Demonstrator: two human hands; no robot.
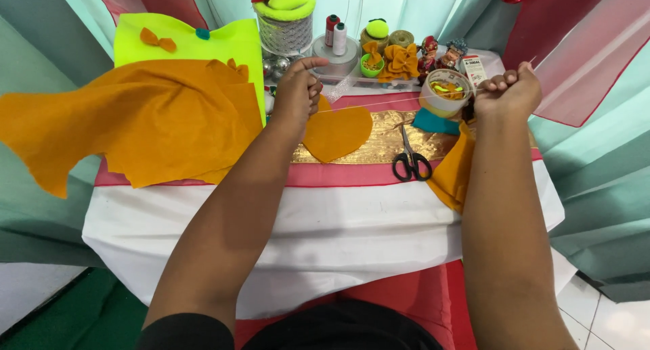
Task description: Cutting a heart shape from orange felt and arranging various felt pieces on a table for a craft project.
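- Orange felt heart (336, 132): pinched at its upper left edge in my left hand (296, 93), fingers closed on it; it hangs just above the gold band across the middle of the table (325, 221).
- White thread (399, 101): drawn taut between my two hands, running from the heart to my right hand (508, 91), which is closed in a fist on the thread's end.
- Black-handled scissors (410, 159): lying shut on the gold band, between my forearms, blades towards the far edge.
- Orange felt sheets (135, 130): heaped at the table's left edge and spilling over it; a neon-yellow felt sheet (183, 44) stands behind them, carrying a small orange bow.
- Orange felt scrap (452, 170): draped near the right edge, touching my right forearm; a teal felt piece (433, 122) lies just beyond it.
- Round white tub (447, 93): near the far right corner, just beside my right hand, holding small bright bits.
- Two thread spools (336, 35), one red and one white: upright on a clear round container at the far edge.
- Orange felt flower (401, 60): at the far edge, right of the spools.
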